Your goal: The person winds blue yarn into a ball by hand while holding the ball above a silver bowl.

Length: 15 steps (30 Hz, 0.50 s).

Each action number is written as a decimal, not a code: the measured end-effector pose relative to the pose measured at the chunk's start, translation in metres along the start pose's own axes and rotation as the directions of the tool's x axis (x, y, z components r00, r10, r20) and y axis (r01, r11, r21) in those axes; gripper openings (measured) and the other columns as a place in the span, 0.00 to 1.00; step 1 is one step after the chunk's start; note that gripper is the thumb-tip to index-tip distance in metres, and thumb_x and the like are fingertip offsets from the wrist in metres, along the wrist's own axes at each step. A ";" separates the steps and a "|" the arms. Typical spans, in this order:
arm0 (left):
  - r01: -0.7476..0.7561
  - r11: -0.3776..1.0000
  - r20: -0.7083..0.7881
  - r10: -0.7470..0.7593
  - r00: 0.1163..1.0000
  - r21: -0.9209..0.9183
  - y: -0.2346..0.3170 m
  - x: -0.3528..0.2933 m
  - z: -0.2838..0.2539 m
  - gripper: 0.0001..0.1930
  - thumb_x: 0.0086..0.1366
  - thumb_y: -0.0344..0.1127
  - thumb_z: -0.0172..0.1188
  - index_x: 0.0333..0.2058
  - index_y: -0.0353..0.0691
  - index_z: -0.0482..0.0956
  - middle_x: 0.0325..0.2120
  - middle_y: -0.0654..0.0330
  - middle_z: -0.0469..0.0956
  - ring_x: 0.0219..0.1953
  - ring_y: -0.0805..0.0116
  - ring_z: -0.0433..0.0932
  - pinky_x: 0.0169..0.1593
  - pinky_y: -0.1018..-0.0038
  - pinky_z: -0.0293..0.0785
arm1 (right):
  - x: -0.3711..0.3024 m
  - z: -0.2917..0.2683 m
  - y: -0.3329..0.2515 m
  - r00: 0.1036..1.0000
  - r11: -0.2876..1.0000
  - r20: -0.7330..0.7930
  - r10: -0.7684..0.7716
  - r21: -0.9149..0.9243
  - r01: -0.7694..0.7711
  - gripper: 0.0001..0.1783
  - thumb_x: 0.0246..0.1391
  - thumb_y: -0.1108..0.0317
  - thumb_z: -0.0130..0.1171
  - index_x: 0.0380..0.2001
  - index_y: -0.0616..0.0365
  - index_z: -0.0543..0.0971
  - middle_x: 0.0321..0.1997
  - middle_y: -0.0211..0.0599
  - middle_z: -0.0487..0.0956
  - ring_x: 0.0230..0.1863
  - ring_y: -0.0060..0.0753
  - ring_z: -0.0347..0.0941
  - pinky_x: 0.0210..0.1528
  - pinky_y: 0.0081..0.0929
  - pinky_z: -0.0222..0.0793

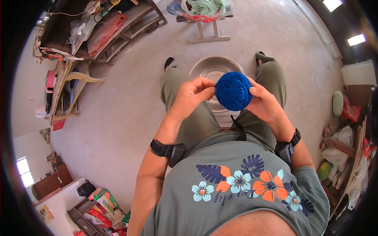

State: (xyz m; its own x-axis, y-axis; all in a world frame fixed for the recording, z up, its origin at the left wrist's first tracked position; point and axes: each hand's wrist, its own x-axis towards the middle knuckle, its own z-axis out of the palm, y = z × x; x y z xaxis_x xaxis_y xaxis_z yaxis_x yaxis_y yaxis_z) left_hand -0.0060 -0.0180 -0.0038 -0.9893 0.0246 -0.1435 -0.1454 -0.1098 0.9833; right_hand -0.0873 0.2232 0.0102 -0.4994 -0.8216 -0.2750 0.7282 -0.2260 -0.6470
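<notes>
A round ball of blue yarn [233, 91] is held up in front of my body, above a metal basin. My right hand [264, 100] grips it from the right, with the thumb on the near side and the fingers partly hidden behind the ball. At the ball's left edge, my left hand [193, 96] pinches the blue yarn between thumb and forefinger. Whether a loose strand lies in that pinch is too small to make out. The wide silver basin [202, 67] stands on the floor between my feet, partly covered by the ball.
A low wooden stand [214, 33] bears a plastic bag with pale green cloth ahead. Cluttered wooden shelving [118, 35] is at the far left. Bags, a green melon [325, 170] and boards line the right wall. Lower left stands a rack [84, 212] of packages.
</notes>
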 end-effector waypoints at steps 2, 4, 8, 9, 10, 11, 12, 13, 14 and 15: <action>0.047 0.999 -0.005 -0.047 0.999 -0.004 0.000 0.000 0.002 0.07 0.67 0.30 0.62 0.41 0.36 0.80 0.31 0.65 0.80 0.32 0.78 0.76 0.40 0.80 0.73 | -0.003 0.005 0.000 0.999 0.999 -0.037 0.006 0.037 -0.005 0.43 0.55 0.52 0.63 0.68 0.61 0.60 0.62 0.38 0.71 0.62 0.32 0.69 0.62 0.37 0.68; 0.053 0.998 0.000 -0.053 0.999 0.019 0.003 0.000 0.004 0.07 0.66 0.31 0.63 0.41 0.36 0.80 0.31 0.66 0.80 0.32 0.79 0.76 0.40 0.80 0.73 | -0.002 0.001 0.007 0.997 0.998 -0.069 -0.026 -0.058 0.022 0.44 0.54 0.51 0.65 0.67 0.61 0.60 0.61 0.38 0.71 0.60 0.31 0.70 0.61 0.35 0.68; 0.071 0.996 0.031 -0.073 0.997 0.052 0.004 0.000 0.002 0.07 0.66 0.32 0.64 0.40 0.36 0.81 0.31 0.66 0.80 0.33 0.80 0.75 0.40 0.80 0.73 | -0.001 0.005 0.007 0.985 0.972 -0.170 -0.010 -0.232 -0.031 0.46 0.49 0.50 0.70 0.65 0.60 0.63 0.57 0.36 0.73 0.57 0.28 0.71 0.59 0.29 0.69; 0.071 0.996 0.031 -0.072 0.997 0.052 0.006 0.000 0.001 0.07 0.66 0.32 0.64 0.40 0.36 0.81 0.31 0.66 0.80 0.33 0.80 0.75 0.40 0.80 0.73 | -0.001 0.004 0.006 0.985 0.972 -0.170 -0.009 -0.232 -0.031 0.46 0.49 0.50 0.70 0.65 0.60 0.63 0.57 0.36 0.73 0.57 0.28 0.71 0.59 0.29 0.69; 0.083 0.995 0.033 -0.085 0.996 0.059 0.009 0.001 0.000 0.07 0.66 0.32 0.64 0.40 0.36 0.81 0.30 0.66 0.80 0.33 0.80 0.75 0.40 0.80 0.73 | -0.001 0.002 0.006 0.985 0.974 -0.171 0.007 -0.220 -0.045 0.46 0.48 0.50 0.71 0.65 0.60 0.63 0.57 0.37 0.73 0.57 0.28 0.71 0.58 0.28 0.69; 0.096 0.993 0.035 -0.098 0.995 0.065 0.011 0.001 -0.001 0.06 0.66 0.32 0.63 0.39 0.37 0.81 0.30 0.66 0.80 0.33 0.80 0.75 0.40 0.80 0.73 | -0.001 0.001 0.006 0.985 0.976 -0.173 0.024 -0.208 -0.060 0.47 0.47 0.50 0.71 0.65 0.60 0.63 0.57 0.37 0.74 0.56 0.27 0.71 0.58 0.28 0.69; 0.096 0.993 0.034 -0.099 0.995 0.065 0.013 0.002 -0.003 0.06 0.66 0.32 0.63 0.39 0.37 0.81 0.30 0.66 0.80 0.33 0.80 0.75 0.40 0.80 0.73 | -0.002 0.000 0.005 0.985 0.976 -0.173 0.025 -0.208 -0.061 0.47 0.47 0.50 0.71 0.65 0.60 0.63 0.57 0.37 0.74 0.56 0.27 0.71 0.58 0.28 0.69; 0.065 0.994 -0.002 -0.065 0.998 0.088 0.014 0.004 -0.006 0.06 0.66 0.32 0.63 0.39 0.37 0.81 0.30 0.66 0.80 0.33 0.79 0.75 0.40 0.80 0.72 | -0.002 -0.001 0.005 0.989 0.975 -0.143 0.045 -0.209 -0.074 0.47 0.46 0.50 0.71 0.65 0.61 0.63 0.57 0.38 0.74 0.57 0.28 0.71 0.58 0.27 0.69; 0.033 0.993 -0.037 -0.029 0.999 0.112 0.015 0.006 -0.008 0.06 0.66 0.32 0.63 0.40 0.37 0.81 0.30 0.66 0.80 0.33 0.79 0.75 0.40 0.80 0.72 | -0.003 -0.002 0.004 0.992 0.974 -0.113 0.064 -0.211 -0.087 0.48 0.46 0.49 0.71 0.65 0.61 0.63 0.56 0.38 0.74 0.57 0.28 0.71 0.58 0.27 0.69; 0.033 0.993 -0.036 -0.029 0.999 0.112 0.016 0.007 -0.010 0.06 0.66 0.32 0.63 0.40 0.37 0.81 0.30 0.66 0.80 0.33 0.79 0.75 0.40 0.80 0.72 | -0.003 -0.002 0.005 0.992 0.974 -0.113 0.064 -0.212 -0.087 0.48 0.46 0.49 0.71 0.65 0.61 0.63 0.56 0.38 0.74 0.57 0.28 0.71 0.58 0.27 0.69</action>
State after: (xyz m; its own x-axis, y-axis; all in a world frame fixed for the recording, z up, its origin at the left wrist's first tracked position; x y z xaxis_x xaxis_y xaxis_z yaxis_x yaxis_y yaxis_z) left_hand -0.0159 -0.0295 0.0100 -0.9844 -0.0082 -0.1758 -0.1758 0.0031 0.9844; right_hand -0.0833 0.2257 0.0066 -0.5020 -0.7697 -0.3943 0.6527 -0.0382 -0.7566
